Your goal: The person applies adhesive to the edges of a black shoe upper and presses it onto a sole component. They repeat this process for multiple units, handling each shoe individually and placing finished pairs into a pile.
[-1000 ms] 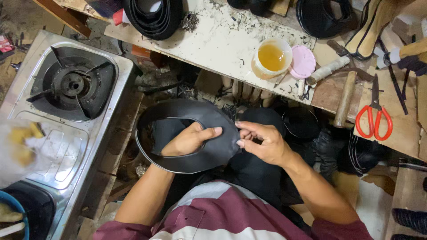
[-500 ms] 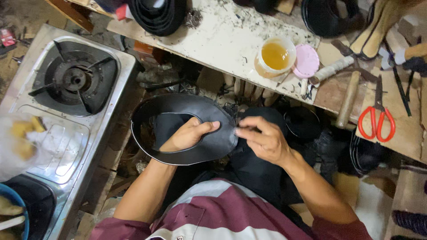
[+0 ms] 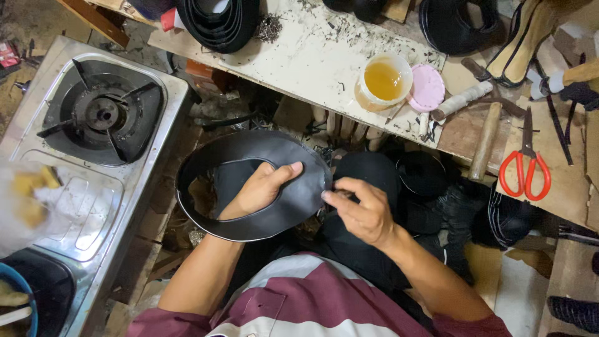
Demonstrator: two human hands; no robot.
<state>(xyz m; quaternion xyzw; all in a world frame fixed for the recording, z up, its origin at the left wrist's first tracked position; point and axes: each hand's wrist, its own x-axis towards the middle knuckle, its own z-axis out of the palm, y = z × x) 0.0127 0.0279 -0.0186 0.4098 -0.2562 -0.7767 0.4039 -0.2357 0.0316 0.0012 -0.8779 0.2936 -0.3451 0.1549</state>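
Black rubber loop (image 3: 249, 187) sits over the person's lap, below the edge of the white surface (image 3: 312, 56); the left hand (image 3: 259, 190) reaches through its hole, grip closed on the wide right part, thumb on top; the right hand (image 3: 362, 209) is at the loop's right edge, fingers curled there, but I cannot tell if they pinch it; a cup of yellow glue (image 3: 384, 80) and a pink lid (image 3: 427, 87) stand on the surface; red scissors (image 3: 525, 171) lie to the right; a gas stove (image 3: 103, 115) is on the left.
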